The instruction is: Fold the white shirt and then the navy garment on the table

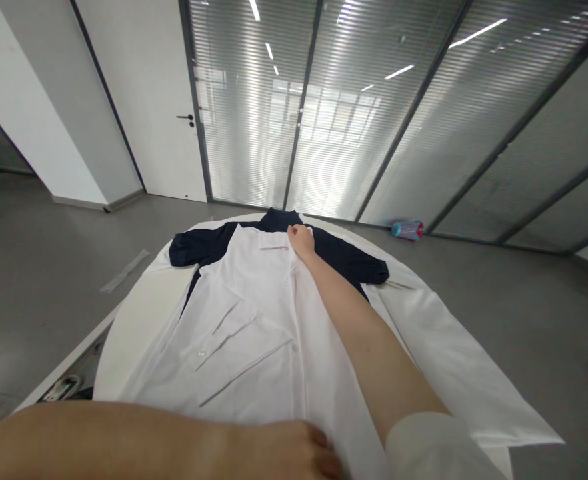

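A white shirt (269, 287) lies spread lengthwise on a round white table, one sleeve folded diagonally across its front. Beneath it is a dark navy short-sleeved shirt (199, 245), its collar and both sleeves showing around the white cloth. My right hand (301, 241) reaches to the far end and pinches the white shirt near its shoulder. Low in the view, my left hand (301, 452) is curled over the near part of the same shirt. It is blurred, and the frame's bottom edge cuts it off.
Another white garment (454, 360) lies underneath, its sleeve stretching over the right side of the table (124, 340). A blue and red packet (408, 231) is on the floor by the glass partition. Behind the table on the left stands a white door (149, 133).
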A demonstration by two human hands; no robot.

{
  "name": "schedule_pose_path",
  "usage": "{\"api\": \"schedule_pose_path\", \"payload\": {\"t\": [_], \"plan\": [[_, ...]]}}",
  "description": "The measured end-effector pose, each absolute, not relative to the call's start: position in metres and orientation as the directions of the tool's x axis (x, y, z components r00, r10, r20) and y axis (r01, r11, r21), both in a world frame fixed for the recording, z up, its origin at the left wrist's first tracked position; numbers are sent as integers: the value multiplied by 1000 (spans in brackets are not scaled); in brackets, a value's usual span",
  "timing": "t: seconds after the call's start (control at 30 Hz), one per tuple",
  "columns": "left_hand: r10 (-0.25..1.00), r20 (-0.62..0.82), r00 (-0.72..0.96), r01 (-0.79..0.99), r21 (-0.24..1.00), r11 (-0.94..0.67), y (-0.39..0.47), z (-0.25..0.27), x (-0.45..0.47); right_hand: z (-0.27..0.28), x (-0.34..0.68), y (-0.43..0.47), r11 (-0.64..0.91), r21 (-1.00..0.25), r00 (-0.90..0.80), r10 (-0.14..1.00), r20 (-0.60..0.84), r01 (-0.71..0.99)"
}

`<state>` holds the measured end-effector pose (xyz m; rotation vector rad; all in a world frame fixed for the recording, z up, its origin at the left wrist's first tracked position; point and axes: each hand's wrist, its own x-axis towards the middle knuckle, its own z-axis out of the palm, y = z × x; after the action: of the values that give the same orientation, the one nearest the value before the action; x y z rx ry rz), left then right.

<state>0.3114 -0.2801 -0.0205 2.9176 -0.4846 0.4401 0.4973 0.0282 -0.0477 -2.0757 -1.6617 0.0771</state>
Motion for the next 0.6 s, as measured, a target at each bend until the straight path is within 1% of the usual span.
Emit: {"api": "schedule_pose_path", "payload": {"t": [0.1, 0.17, 0.27, 0.33, 0.4, 0.47, 0.53, 0.6], "plan": [[-122, 356, 927, -173, 115, -978, -261, -13, 340, -32, 515, 28, -118, -368, 239, 923, 302, 922], [-26, 362, 932, -74, 118, -990, -248, -17, 362, -26, 527, 25, -95, -345, 210, 926, 314, 934], [58, 313, 948, 24, 113, -993, -236, -31, 380, -29, 539, 18, -23, -306, 123, 942, 311, 952], [94, 248, 964, 65, 122, -990, -236, -39, 380, -40, 541, 12, 66, -264, 13, 958, 287, 962], [105, 201, 974, 77, 140, -987, -241, -43, 374, -54, 540, 8, 150, -203, -106, 971, 212, 968], [92, 225, 970, 64, 126, -990, -251, -48, 368, -66, 537, 6, 183, -154, -165, 979, 121, 971], [36, 300, 953, 26, 36, -999, -263, -59, 367, -74, 535, 6, 168, -149, -159, 985, 69, 975], [-58, 393, 918, -18, -105, -994, -275, -76, 370, -77, 535, 8, 157, -167, -151, 987, 45, 973]]}}
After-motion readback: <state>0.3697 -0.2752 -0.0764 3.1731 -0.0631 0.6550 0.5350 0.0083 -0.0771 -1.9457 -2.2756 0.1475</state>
